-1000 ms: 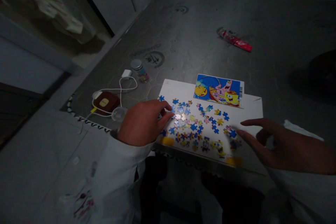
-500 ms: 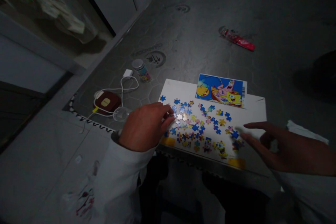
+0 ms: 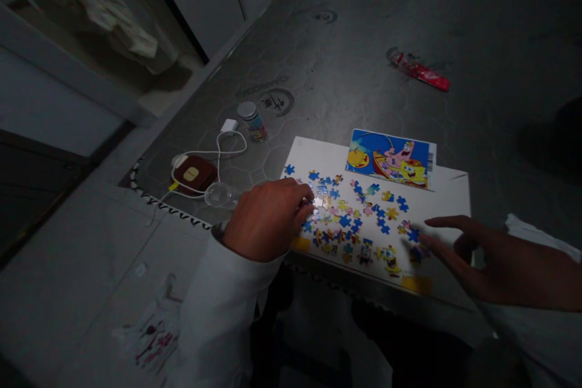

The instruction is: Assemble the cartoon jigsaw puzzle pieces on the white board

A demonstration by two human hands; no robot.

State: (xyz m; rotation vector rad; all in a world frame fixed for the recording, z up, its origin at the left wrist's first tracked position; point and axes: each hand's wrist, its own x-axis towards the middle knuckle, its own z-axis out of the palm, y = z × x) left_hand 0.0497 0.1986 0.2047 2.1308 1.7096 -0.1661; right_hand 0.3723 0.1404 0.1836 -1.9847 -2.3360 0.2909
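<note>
Left hand (image 3: 268, 219): nearly closed, at left of the pieces (image 3: 345, 220); we cannot tell its hold
Right hand (image 3: 504, 262): parted, empty, at their right

your left hand (image 3: 269, 218) is over the left side of the white board (image 3: 448, 194), with its thumb and finger close together by the puzzle pieces (image 3: 345, 220). you can't tell if a piece is between them. your right hand (image 3: 504, 264) is at the other side, thumb and pointing finger apart, near some blue bits. a bright picture card (image 3: 391, 159) lies on the board's back edge. on the gray table (image 3: 336, 73) there's a little jar (image 3: 253, 122), a brown box (image 3: 195, 173) with a white cord, and farther back a red wrapper (image 3: 422, 74).
</note>
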